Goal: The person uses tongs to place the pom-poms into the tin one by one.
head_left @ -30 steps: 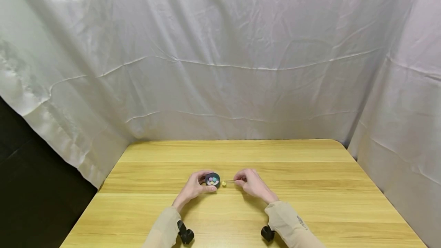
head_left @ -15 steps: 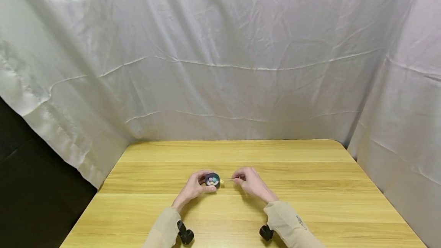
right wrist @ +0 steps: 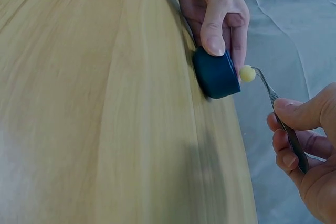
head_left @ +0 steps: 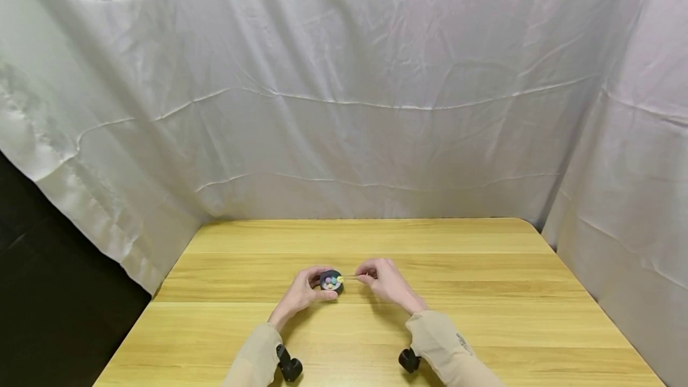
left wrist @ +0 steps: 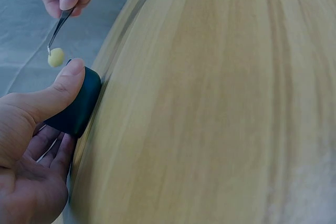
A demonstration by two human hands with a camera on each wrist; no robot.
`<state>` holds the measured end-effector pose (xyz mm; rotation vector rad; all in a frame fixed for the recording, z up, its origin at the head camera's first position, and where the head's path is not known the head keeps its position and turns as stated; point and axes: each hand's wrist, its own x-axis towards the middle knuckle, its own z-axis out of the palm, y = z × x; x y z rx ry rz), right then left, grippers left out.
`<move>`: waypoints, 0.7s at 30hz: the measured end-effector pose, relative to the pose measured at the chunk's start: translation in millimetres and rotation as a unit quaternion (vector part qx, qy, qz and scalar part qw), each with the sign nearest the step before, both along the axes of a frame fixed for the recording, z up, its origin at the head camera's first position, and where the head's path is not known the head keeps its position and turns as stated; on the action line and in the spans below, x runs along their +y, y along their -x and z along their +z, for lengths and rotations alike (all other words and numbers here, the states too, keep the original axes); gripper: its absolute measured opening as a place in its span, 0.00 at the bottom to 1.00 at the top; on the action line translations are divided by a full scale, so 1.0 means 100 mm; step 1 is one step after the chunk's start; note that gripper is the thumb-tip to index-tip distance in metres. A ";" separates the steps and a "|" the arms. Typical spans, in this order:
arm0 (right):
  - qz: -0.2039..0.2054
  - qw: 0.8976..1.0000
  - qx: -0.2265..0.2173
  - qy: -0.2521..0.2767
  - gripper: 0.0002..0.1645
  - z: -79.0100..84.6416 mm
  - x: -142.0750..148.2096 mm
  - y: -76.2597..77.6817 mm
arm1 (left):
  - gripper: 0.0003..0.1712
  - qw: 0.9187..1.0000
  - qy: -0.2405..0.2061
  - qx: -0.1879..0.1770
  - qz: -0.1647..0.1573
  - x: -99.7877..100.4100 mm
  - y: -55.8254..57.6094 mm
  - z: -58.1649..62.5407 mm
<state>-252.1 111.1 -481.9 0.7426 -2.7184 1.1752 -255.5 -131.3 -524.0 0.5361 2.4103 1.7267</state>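
Note:
A small dark blue cup (right wrist: 216, 74) stands on the table, gripped at its side between the thumb and fingers of my left hand (head_left: 301, 294). Purple, teal and yellow balls (head_left: 329, 280) lie inside it, visible only in the head view. My right hand (head_left: 389, 286) pinches metal tweezers (right wrist: 273, 97) with a bent tip. Caught at that tip is a pale yellow ball (right wrist: 247, 73). It hangs in the air by the cup's right rim, above table height, and the wrist views show it outside the cup's wall.
The wooden table (head_left: 484, 267) extends around both hands. Grey-white cloth (head_left: 344, 106) hangs behind it and at the sides. Black cameras are strapped to both wrists, the left camera (head_left: 290, 366) close to the tabletop.
My right hand has moved left and slightly away from me, lifting the yellow ball off the table to the cup's rim. The left hand and cup have stayed in place.

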 end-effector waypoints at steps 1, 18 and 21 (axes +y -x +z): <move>0.001 1.000 -0.004 0.000 0.05 0.01 -0.01 0.00 | 0.35 1.000 0.000 0.000 0.000 0.00 0.00 0.00; 0.007 1.000 -0.007 -0.001 0.06 0.04 -0.13 0.05 | 0.34 1.000 0.000 -0.001 0.004 0.00 -0.02 0.01; 0.007 1.000 -0.003 -0.004 0.06 0.04 -0.15 0.06 | 0.34 1.000 0.001 -0.003 0.004 0.00 -0.02 0.02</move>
